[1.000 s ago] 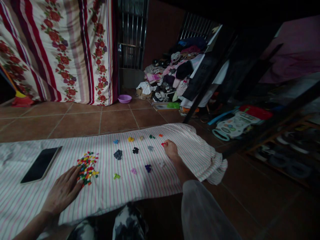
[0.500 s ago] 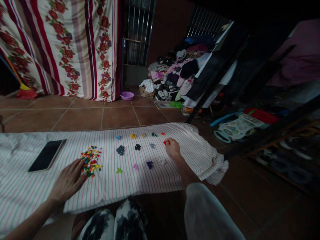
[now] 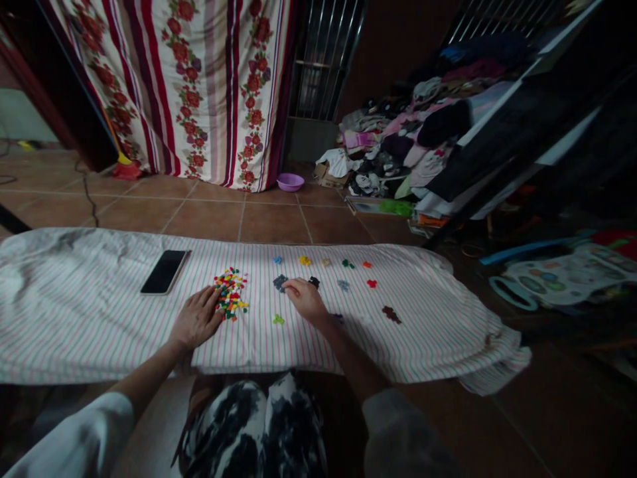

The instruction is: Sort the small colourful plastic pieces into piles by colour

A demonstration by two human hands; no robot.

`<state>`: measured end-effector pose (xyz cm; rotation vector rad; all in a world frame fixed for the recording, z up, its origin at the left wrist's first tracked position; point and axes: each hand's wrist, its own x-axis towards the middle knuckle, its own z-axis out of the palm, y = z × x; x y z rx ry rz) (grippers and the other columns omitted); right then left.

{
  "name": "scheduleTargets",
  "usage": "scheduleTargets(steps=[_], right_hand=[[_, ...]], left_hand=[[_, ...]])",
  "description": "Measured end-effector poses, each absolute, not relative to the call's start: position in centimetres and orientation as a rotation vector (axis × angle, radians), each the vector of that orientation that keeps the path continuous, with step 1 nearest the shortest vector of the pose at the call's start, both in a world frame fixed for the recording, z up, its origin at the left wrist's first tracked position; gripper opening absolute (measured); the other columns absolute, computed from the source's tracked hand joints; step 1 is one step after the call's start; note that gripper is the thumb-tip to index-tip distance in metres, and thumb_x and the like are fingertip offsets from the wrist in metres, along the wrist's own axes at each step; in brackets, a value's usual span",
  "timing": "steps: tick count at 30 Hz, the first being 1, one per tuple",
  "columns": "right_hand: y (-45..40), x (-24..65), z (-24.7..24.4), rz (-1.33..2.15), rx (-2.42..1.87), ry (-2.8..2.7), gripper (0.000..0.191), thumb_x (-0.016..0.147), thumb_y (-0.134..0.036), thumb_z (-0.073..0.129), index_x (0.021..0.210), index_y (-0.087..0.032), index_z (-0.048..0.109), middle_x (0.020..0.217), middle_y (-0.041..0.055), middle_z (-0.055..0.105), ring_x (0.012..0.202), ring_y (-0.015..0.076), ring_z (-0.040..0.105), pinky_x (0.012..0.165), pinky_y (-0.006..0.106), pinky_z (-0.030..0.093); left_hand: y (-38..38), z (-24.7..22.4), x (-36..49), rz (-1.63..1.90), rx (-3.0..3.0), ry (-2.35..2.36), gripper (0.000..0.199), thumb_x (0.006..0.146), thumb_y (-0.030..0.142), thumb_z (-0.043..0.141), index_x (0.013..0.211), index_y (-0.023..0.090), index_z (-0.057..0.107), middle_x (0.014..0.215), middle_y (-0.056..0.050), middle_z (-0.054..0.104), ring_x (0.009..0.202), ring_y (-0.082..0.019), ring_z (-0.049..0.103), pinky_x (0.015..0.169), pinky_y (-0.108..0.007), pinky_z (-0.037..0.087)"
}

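Observation:
My left hand [image 3: 198,318] lies palm down with fingers stretched out, their tips against a mixed pile of small coloured pieces [image 3: 231,292]. My right hand [image 3: 306,300] hovers with thumb and fingers drawn together over the edge of the dark grey pieces [image 3: 280,283]. Anything between those fingertips is too small to make out. Partly behind this hand are black pieces [image 3: 314,282]. Small single-colour groups lie around: blue [image 3: 277,259], yellow [image 3: 304,260], dark green [image 3: 348,263], orange [image 3: 367,264], red [image 3: 371,283], light grey [image 3: 344,285], lime [image 3: 278,319] and brown [image 3: 391,314].
A striped cloth [image 3: 119,332] covers the low table. A phone [image 3: 164,272] lies left of the mixed pile. Beyond, on the tiled floor, are a purple basin [image 3: 290,182], a heap of clothes [image 3: 398,143] and a broom [image 3: 127,169]. A dark slanted post stands at the right.
My right hand has moved left from the red pieces to the dark grey ones, uncovering the brown group. My left hand stays at the mixed pile. The view has swung left.

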<state>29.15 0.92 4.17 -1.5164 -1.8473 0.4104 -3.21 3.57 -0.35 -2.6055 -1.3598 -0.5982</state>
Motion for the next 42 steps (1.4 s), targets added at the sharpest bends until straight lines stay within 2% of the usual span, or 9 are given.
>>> scheduleTargets(steps=[5, 11, 14, 21, 30, 42], right_hand=[[2.1, 23.2, 2.6, 0.579, -1.393, -1.969, 0.023, 0.084, -0.009, 0.054, 0.092, -0.022, 0.072, 0.09, 0.0024, 0.068, 0.085, 0.015, 0.062, 0.082, 0.027, 0.046], [3.5, 19.7, 2.9, 0.591, -1.433, -2.089, 0.026, 0.088, -0.011, 0.052, 0.102, -0.022, 0.072, 0.103, 0.0048, 0.069, 0.098, 0.0157, 0.062, 0.089, 0.027, 0.046], [4.1, 18.9, 3.3, 0.575, -1.474, -2.157, 0.028, 0.087, -0.01, 0.051, 0.102, -0.022, 0.071, 0.106, 0.0046, 0.069, 0.099, 0.0157, 0.062, 0.091, 0.026, 0.045], [5.0, 18.1, 3.4, 0.572, -1.542, -2.238, 0.027, 0.085, -0.009, 0.052, 0.1, -0.021, 0.071, 0.107, 0.0054, 0.07, 0.102, 0.0177, 0.063, 0.093, 0.027, 0.045], [5.5, 18.1, 3.0, 0.5, -1.483, -2.34, 0.028, 0.087, -0.013, 0.054, 0.107, -0.024, 0.07, 0.108, 0.0049, 0.068, 0.106, 0.0188, 0.06, 0.095, 0.029, 0.044], [5.2, 18.1, 2.5, 0.536, -1.485, -2.185, 0.02, 0.081, -0.006, 0.057, 0.089, -0.021, 0.067, 0.095, 0.0031, 0.066, 0.089, 0.015, 0.06, 0.082, 0.025, 0.045]], left_hand=[[3.5, -0.3, -3.1, -0.577, -2.609, -1.376, 0.056, 0.095, 0.046, 0.031, 0.135, 0.011, 0.048, 0.135, -0.017, 0.055, 0.13, -0.028, 0.047, 0.105, -0.045, 0.041], [3.7, -0.7, -3.1, -0.631, -2.601, -1.317, 0.054, 0.095, 0.044, 0.033, 0.137, 0.012, 0.046, 0.135, -0.017, 0.056, 0.129, -0.029, 0.047, 0.103, -0.046, 0.042], [3.7, -0.8, -3.0, -0.663, -2.589, -1.322, 0.052, 0.095, 0.043, 0.034, 0.137, 0.014, 0.046, 0.134, -0.016, 0.056, 0.129, -0.028, 0.047, 0.102, -0.046, 0.043], [3.7, -0.8, -2.9, -0.644, -2.611, -1.32, 0.053, 0.095, 0.043, 0.034, 0.136, 0.012, 0.046, 0.135, -0.018, 0.055, 0.13, -0.029, 0.047, 0.104, -0.048, 0.041], [3.7, -0.8, -2.8, -0.659, -2.587, -1.342, 0.054, 0.095, 0.045, 0.034, 0.135, 0.012, 0.048, 0.134, -0.017, 0.056, 0.129, -0.029, 0.048, 0.103, -0.047, 0.042], [3.7, -0.9, -2.9, -0.654, -2.586, -1.327, 0.052, 0.095, 0.043, 0.035, 0.133, 0.011, 0.05, 0.133, -0.018, 0.056, 0.128, -0.03, 0.048, 0.103, -0.047, 0.042]])
